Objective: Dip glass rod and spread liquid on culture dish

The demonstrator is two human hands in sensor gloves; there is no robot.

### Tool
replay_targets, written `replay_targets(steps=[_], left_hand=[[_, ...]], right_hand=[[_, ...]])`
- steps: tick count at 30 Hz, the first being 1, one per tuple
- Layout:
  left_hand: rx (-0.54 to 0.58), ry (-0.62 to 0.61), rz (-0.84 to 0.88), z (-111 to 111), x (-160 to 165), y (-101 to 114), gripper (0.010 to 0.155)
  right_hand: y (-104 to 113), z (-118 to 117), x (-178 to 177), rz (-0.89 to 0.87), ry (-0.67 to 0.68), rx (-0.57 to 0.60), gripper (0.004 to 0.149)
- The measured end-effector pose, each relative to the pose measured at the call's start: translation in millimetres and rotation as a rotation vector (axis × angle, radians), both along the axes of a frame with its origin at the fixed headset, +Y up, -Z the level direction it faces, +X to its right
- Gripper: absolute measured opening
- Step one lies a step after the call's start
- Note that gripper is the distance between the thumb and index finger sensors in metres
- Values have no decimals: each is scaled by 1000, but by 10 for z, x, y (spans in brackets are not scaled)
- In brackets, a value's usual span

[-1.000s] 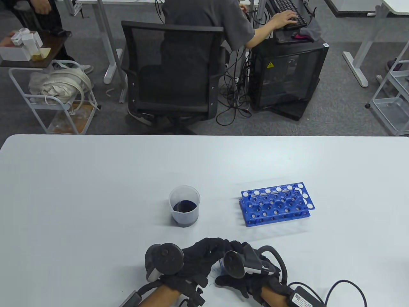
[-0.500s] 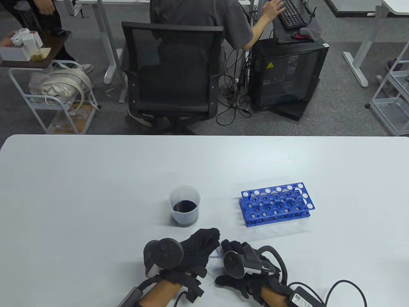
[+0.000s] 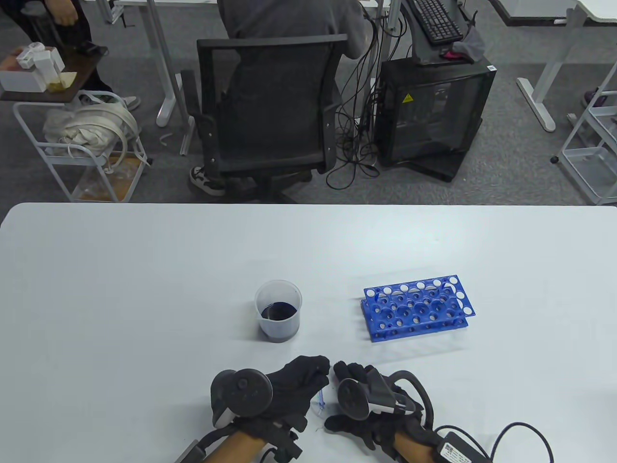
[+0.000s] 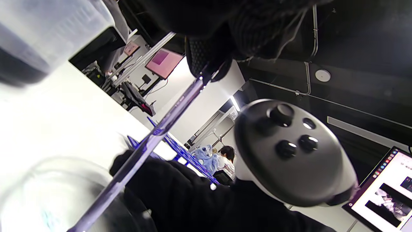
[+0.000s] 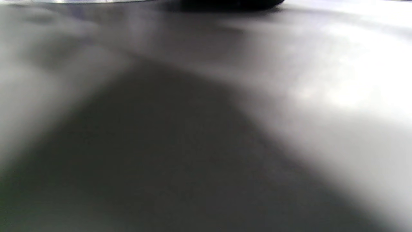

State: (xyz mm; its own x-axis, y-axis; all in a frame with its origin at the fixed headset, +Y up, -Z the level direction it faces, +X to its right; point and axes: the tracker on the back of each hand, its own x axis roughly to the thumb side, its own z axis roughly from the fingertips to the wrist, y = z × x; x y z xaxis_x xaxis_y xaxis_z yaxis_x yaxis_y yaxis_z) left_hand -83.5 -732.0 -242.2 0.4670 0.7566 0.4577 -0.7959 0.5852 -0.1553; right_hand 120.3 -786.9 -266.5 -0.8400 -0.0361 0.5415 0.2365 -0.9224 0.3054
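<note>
left hand [image 3: 294, 386] pinches glass rod [image 4: 154, 135] | right hand [image 3: 366, 410] grip unclear | rod between hands, tip over culture dish [image 4: 48, 190]

at the near edge of the white table [image 3: 144, 289] two gloved hands sit close together, each with a tracker strapped to its back. the left hand [image 3: 289, 390] curls its fingers toward the right hand [image 3: 366, 400], and a thin glass rod [image 3: 321, 401] with a blue tint shows in the narrow gap between them (too small to tell exactly which fingers touch it). beyond the hands stands a clear beaker [image 3: 278, 311] holding dark liquid. to its right, well apart, lies a blue test tube rack [image 3: 414, 307]. past the table, a person sits in a black mesh chair [image 3: 270, 106] beside a black computer case [image 3: 434, 115].
</note>
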Motion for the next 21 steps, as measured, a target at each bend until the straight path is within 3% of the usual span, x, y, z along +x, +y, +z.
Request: replay_targets(steps=[10, 21], left_hand=[[-122, -16, 110, -50, 99, -159, 45], [12, 67, -12, -80, 40, -69, 45]], right_hand=[[0, 3, -1, 1, 0, 1, 105], [0, 4, -1, 3, 0, 2, 105]])
